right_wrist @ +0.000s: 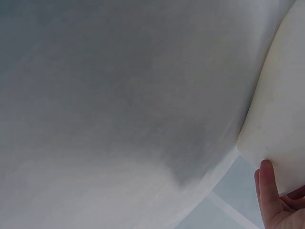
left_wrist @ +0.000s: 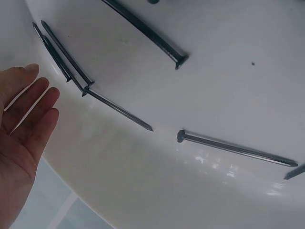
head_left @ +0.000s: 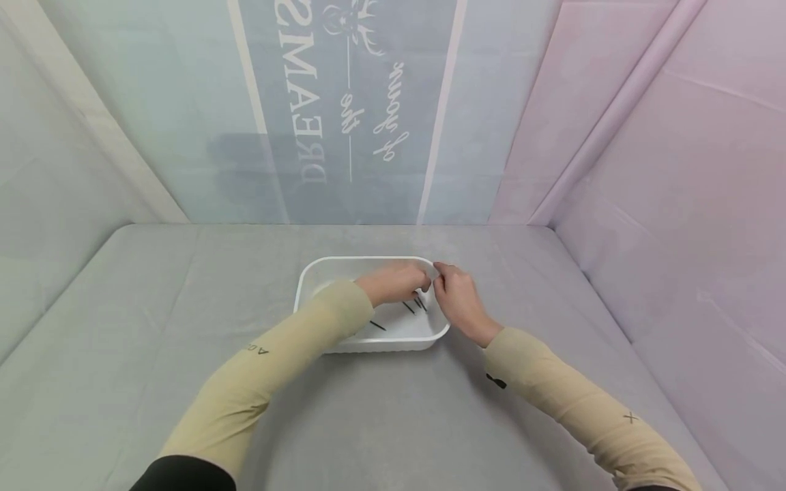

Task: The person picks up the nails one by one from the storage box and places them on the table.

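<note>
A white plastic tray (head_left: 393,344) stands on the grey table, with several dark metal nails (head_left: 377,326) lying loose inside. My left hand (head_left: 396,282) is over the tray's right part, slightly blurred in the head view. In the left wrist view its fingers are spread and loosely bent, holding nothing. Close to them lies a small cluster of nails (left_wrist: 66,59) along the tray's wall. A single nail (left_wrist: 238,149) rests farther along that wall. My right hand (head_left: 459,300) grips the tray's right rim, fingers against its outer wall (right_wrist: 286,109) in the right wrist view.
A grey cloth covers the table (head_left: 393,423). Behind the tray rises a fabric backdrop (head_left: 368,102) with printed lettering. A pale cloth wall (head_left: 688,204) stands on the right, another (head_left: 55,204) on the left.
</note>
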`<state>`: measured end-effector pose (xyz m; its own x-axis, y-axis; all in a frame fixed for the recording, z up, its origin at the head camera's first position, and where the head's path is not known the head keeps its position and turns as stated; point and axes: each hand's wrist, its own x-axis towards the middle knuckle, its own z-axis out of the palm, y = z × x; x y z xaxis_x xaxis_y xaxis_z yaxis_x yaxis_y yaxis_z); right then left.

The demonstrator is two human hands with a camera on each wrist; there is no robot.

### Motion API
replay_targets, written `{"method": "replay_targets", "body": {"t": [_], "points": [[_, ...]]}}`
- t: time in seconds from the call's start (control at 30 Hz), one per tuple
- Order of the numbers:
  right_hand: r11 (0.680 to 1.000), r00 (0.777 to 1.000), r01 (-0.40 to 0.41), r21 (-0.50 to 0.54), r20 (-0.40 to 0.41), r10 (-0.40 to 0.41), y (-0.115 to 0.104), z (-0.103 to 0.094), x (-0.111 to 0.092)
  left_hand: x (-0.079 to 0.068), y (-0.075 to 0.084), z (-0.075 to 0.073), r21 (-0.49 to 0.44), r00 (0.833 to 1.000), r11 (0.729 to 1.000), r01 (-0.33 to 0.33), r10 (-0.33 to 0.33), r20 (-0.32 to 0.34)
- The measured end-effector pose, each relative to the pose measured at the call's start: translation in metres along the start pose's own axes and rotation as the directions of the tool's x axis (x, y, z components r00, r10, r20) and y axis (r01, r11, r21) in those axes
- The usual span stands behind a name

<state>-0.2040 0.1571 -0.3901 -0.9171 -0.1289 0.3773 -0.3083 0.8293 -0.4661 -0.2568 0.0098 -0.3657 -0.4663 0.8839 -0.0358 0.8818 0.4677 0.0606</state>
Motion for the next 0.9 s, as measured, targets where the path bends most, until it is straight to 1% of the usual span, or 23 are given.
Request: {"method": "replay_targets", "body": {"t": [0.13, 0.23, 0.47, 0.57, 0.7, 0.8, 0.9], "points": [[1.000, 1.000, 0.003, -0.007, -0.014, -0.003, -0.001, 0.000, 0.000, 0.002, -0.001, 0.005, 0.016, 1.000, 1.000, -0.017, 0.017, -0.020], [1.000, 1.000, 0.000, -0.009, -0.023, 0.000, -0.002, 0.000, 0.000, 0.003, -0.003, 0.008, 0.023, 1.000, 1.000, -0.017, 0.018, -0.024], [1.000, 1.000, 0.005, -0.025, -0.020, -0.006, -0.003, 0.001, 0.000, 0.003, -0.002, 0.008, -0.030, 1.000, 0.999, 0.014, -0.014, -0.014], [1.000, 1.000, -0.002, -0.021, -0.011, 0.001, -0.003, 0.001, 0.000, 0.004, -0.002, 0.008, -0.036, 1.000, 0.999, 0.004, -0.005, -0.030], [1.000, 1.000, -0.009, -0.020, -0.004, 0.009, -0.003, 0.001, 0.001, 0.006, -0.002, 0.011, 0.009, 0.999, 1.000, -0.013, 0.014, -0.045], [1.000, 1.000, -0.014, -0.017, 0.002, 0.014, -0.002, 0.001, 0.001, 0.008, -0.001, 0.013, 0.050, 0.999, 0.999, -0.001, 0.003, -0.036], [1.000, 1.000, -0.017, -0.013, 0.006, 0.017, -0.002, 0.000, 0.001, 0.009, -0.001, 0.014, 0.067, 0.999, 0.998, 0.004, -0.001, -0.042]]}}
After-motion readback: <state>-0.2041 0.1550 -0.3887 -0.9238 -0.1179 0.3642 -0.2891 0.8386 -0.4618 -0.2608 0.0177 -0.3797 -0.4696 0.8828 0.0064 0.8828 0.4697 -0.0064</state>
